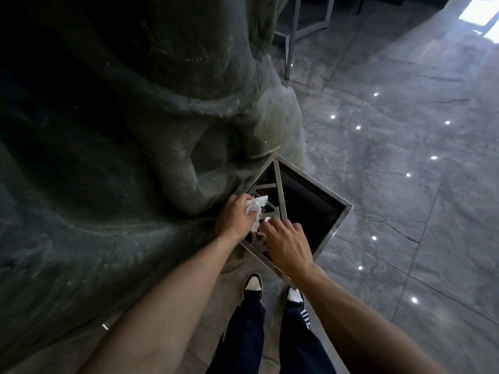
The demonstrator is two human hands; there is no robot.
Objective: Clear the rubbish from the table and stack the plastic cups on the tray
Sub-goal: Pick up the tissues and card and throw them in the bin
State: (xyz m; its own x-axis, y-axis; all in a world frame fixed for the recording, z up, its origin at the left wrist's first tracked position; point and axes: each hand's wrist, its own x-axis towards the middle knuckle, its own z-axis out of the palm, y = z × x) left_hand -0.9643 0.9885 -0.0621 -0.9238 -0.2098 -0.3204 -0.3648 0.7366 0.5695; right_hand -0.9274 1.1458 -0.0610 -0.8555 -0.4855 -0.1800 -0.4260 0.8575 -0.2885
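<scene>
A square steel bin (343, 211) stands on the floor in front of me, with a patterned grille on its left half and a dark opening (307, 206) on its right half. Over the grille my left hand (236, 217) is closed around a crumpled white tissue (255, 205). My right hand (283, 241) is beside it, fingers curled at the lower end of the tissue; a small white bit shows at its fingertips. No table, cups or tray are in view.
A large rough stone-like sculpted column (135, 130) fills the left and touches the bin's back corner. Glossy grey floor tiles (405, 184) spread to the right. Metal furniture legs (291, 36) stand at the top. My shoes (253, 286) are just below the bin.
</scene>
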